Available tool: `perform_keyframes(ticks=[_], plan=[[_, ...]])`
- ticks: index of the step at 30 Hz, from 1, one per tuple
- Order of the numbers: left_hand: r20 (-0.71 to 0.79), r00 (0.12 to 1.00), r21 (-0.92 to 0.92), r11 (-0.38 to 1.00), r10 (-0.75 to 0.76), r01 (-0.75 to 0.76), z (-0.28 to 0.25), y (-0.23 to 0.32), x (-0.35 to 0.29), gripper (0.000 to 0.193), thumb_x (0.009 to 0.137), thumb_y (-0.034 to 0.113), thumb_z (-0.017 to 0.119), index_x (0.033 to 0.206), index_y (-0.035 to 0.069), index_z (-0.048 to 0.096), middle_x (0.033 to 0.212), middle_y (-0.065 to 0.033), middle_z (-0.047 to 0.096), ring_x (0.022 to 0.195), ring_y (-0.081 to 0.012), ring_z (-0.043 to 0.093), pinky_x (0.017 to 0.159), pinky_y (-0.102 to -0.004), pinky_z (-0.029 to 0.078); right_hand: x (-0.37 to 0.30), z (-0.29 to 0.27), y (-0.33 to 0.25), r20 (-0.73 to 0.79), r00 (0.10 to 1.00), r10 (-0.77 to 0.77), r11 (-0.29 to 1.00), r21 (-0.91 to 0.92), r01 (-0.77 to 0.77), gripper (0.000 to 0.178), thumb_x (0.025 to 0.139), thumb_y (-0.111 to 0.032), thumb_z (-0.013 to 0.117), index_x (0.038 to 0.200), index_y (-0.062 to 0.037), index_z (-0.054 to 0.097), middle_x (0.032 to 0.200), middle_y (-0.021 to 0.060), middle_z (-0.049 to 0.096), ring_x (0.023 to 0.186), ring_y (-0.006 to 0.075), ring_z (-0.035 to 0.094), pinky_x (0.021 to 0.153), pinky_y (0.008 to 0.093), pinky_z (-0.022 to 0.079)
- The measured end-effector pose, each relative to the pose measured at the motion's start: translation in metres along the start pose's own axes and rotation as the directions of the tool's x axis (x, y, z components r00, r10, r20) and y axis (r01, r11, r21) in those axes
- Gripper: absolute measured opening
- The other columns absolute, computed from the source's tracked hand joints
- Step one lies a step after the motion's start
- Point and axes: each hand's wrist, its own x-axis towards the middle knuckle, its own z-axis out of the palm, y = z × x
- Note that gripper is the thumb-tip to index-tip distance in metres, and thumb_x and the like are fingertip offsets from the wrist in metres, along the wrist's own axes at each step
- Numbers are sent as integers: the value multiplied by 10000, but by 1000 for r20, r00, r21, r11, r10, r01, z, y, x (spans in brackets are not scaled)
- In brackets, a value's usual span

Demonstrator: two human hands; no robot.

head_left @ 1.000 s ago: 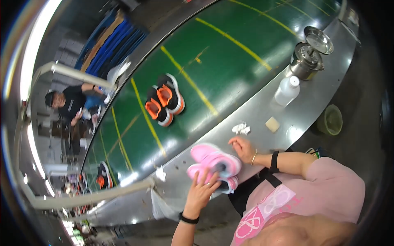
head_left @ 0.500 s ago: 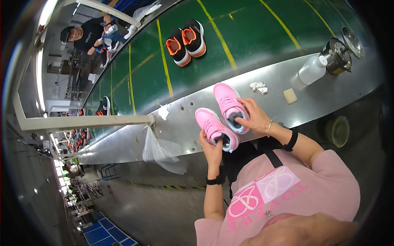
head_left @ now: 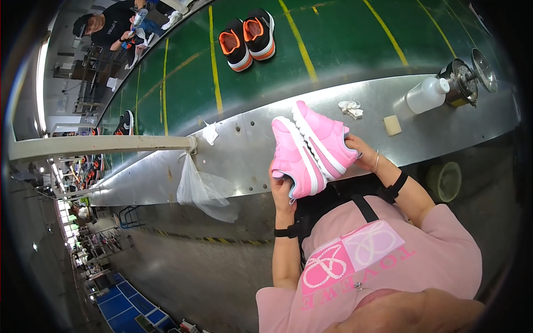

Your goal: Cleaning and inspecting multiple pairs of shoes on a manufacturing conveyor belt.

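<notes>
From the head view, both hands are full, one pink shoe apiece! The left hand (head_left: 282,191) comes in on a forearm standing almost straight up from below, a black band (head_left: 287,231) round the wrist. It's got a close hold on the left pink shoe (head_left: 290,158) at the heel end, fingers up at the ankle opening, some of them hidden by the shoe.

Across to the right hand (head_left: 363,154): the elbow is out wide, the forearm slanting up and inward, a second black band (head_left: 397,185) on it and a thin bracelet (head_left: 377,161) at the wrist. The fingers curl in at the opening of the right pink shoe (head_left: 327,132), a firm hold there too, though the fingertips are out of sight.

And look at the angle! Both shoes are tipped over, white soles facing each other side by side, uppers turned outward, toes pointing away from the body. They're over the near part of the metal table (head_left: 244,166); whether they touch it, I can't tell.

Beyond the right hand sit a crumpled tissue (head_left: 351,109), a pale square sponge (head_left: 392,125), a white bottle (head_left: 426,95) and a metal pot (head_left: 461,83). Up on the green belt (head_left: 341,44), a black and orange pair of shoes (head_left: 247,41) stands upright, well apart from either hand.
</notes>
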Motion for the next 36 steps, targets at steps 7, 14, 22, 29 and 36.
perform_keyframes(ticks=[7,14,22,29,36], plan=[[15,996,76,994,83,-84,11,32,-2,664,835,-140,506,1472,30,428,1380,-97,550,1252,-204,549,1066,-351,443,3,-2,-6,15,1000,-1,965,-263,5,461,890,-43,542,1349,7,557,1173,43,656,1023,110,616,911,267,507],[81,940,856,459,332,-236,17,77,-3,538,845,-83,535,1377,-1,549,1325,-186,592,1146,-271,622,976,-374,485,-4,10,-6,-18,977,-214,734,-663,148,445,874,-57,563,1316,-13,593,1028,117,716,883,188,672,826,314,534],[452,811,807,216,372,-549,120,78,-8,526,891,33,607,1395,-43,474,1400,-275,487,1319,-427,463,1118,-468,357,-40,0,-51,-59,874,-483,128,-992,4,247,892,-237,657,1083,-92,719,799,159,712,781,357,691,765,447,545],[368,839,898,82,401,-432,144,14,27,946,893,344,727,1524,-78,162,1530,-359,242,1417,-506,292,1160,-529,287,-75,-50,-72,-21,589,-808,-134,-967,-219,434,848,-254,737,1241,-104,633,1081,149,646,971,356,624,857,434,524],[284,903,912,199,323,-358,148,7,31,1114,827,452,786,1544,-54,100,1546,-347,204,1433,-485,282,1156,-511,318,-74,-65,-75,-197,676,-710,133,-980,-146,506,802,-217,778,1253,-60,613,1051,168,643,961,364,622,835,416,510]])
